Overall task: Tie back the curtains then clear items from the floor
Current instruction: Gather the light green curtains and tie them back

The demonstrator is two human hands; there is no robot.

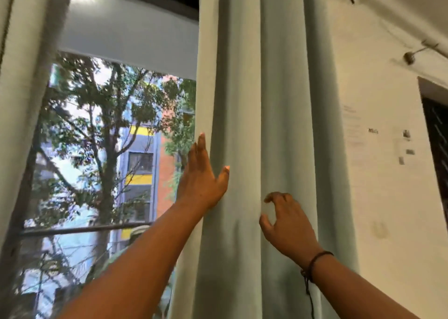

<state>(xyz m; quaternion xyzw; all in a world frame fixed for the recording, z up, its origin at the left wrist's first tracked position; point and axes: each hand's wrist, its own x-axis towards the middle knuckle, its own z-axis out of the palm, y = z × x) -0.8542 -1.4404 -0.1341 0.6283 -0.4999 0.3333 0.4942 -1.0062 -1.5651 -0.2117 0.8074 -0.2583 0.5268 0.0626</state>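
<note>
The curtain (254, 124) (pale green) hangs bunched; the left hand (202, 180) presses its edge flat, the right hand (286, 224) pinches a fold beside.

Both arms are bare and reach up and forward. The left hand (202, 178) is flat, with its fingers straight and close together, pointing up, and its thumb sticking out to the side. The right hand (283, 221) is lower, with its fingers and thumb bent like a claw. A dark band (315, 261) goes around the right wrist.
</note>
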